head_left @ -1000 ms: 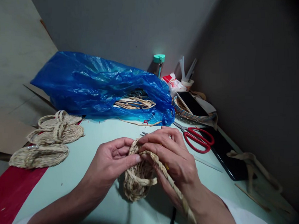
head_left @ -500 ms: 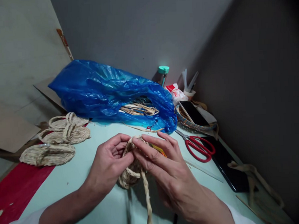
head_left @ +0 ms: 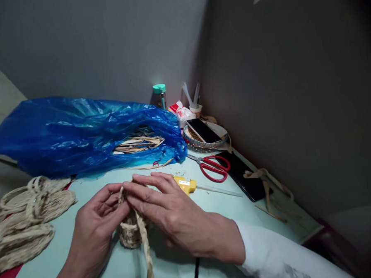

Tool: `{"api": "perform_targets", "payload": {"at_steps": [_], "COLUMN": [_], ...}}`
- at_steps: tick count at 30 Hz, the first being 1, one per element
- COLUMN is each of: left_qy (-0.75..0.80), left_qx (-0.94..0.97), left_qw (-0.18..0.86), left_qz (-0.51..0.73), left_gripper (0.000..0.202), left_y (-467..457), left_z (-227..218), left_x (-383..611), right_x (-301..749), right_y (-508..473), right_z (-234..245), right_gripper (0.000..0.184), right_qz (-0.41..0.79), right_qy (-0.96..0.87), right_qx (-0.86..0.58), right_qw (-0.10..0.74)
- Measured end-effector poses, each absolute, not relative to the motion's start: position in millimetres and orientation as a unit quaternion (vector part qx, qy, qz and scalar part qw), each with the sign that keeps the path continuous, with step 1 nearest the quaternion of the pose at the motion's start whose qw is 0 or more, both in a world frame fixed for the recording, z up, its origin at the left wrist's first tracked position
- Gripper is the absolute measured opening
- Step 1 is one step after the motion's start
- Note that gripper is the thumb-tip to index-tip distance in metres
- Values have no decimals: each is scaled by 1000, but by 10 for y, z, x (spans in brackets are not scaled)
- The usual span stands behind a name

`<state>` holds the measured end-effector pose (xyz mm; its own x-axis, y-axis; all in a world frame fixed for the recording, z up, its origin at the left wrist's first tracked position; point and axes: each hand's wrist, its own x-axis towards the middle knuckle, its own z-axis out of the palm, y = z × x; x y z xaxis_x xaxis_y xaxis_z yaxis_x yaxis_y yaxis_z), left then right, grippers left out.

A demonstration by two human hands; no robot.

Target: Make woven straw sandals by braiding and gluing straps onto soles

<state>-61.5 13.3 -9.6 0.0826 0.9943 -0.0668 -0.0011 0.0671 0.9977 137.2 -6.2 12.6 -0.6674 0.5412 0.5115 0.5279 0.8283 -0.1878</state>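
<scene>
Between my two hands is a coiled braided straw piece [head_left: 130, 236], held up over the pale green tabletop. My left hand [head_left: 95, 220] pinches its upper left edge between thumb and fingers. My right hand [head_left: 173, 214] presses its fingers on the top from the right, covering much of the piece. A loose braided straw cord [head_left: 145, 245] hangs from it toward the table's near edge. Just beyond my right hand lies a yellow glue gun [head_left: 184, 184], partly hidden, with a clear glue stick [head_left: 219, 190] sticking out.
Braided straw sandals [head_left: 36, 205] lie at the left. A blue plastic bag [head_left: 63, 133] of dry straw stretches across the back. Red-handled scissors [head_left: 215, 168], a black tablet-like slab [head_left: 246, 179], a basket [head_left: 201, 145] with a phone [head_left: 205, 130], and loose straw strips [head_left: 268, 184] are right.
My view has swung right, so everything appears further left and more of the glue gun shows. Both hands still hold the straw piece in nearly the same grip.
</scene>
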Motion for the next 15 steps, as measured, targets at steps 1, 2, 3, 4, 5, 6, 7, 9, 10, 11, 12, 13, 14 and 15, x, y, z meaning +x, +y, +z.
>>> {"api": "perform_targets", "payload": {"at_steps": [1, 2, 3, 4, 5, 6, 7, 9, 10, 11, 12, 13, 14, 15], "left_qy": [497, 500, 504, 511, 518, 525, 529, 534, 533, 529, 526, 523, 519, 516], "left_qx": [504, 502, 501, 499, 500, 501, 501, 499, 496, 493, 489, 487, 485, 484], "left_qw": [538, 536, 532, 524, 515, 505, 495, 490, 493, 499, 506, 512, 516, 517], "left_qz": [459, 459, 460, 463, 464, 468, 473, 475, 477, 477, 477, 477, 479, 482], "left_gripper": [37, 38, 38, 37, 36, 36, 36, 36, 36, 36, 36, 36, 37, 36], "left_y": [132, 130, 128, 127, 128, 129, 131, 131, 129, 126, 121, 115, 109, 102], "left_z": [-87, -78, -70, -63, -57, -52, -48, -43, -41, -40, -38, -37, -34, -30], "left_x": [-609, -603, -600, -599, -601, -606, -613, -625, -629, -629, -626, -621, -613, -604], "right_x": [1389, 1418, 1462, 1526, 1609, 1710, 1823, 2054, 2151, 2224, 2265, 2272, 2245, 2189], "right_y": [-60, -61, -65, -72, -81, -93, -110, -161, -197, -241, -289, -337, -382, -419], "right_z": [137, 152, 170, 188, 204, 214, 216, 188, 160, 126, 91, 58, 30, 10], "right_gripper": [46, 46, 46, 43, 38, 33, 26, 21, 18, 17, 17, 20, 23, 26], "right_qz": [9, 3, -1, -4, -4, 2, 6, 17, 28, 32, 37, 43, 51, 63], "right_qy": [-908, -899, -885, -863, -834, -805, -774, -758, -762, -762, -761, -758, -750, -741], "right_qx": [-290, -289, -295, -311, -342, -387, -446, -576, -591, -601, -610, -618, -633, -649], "right_qw": [302, 327, 360, 399, 433, 449, 450, 306, 263, 238, 218, 202, 182, 161]}}
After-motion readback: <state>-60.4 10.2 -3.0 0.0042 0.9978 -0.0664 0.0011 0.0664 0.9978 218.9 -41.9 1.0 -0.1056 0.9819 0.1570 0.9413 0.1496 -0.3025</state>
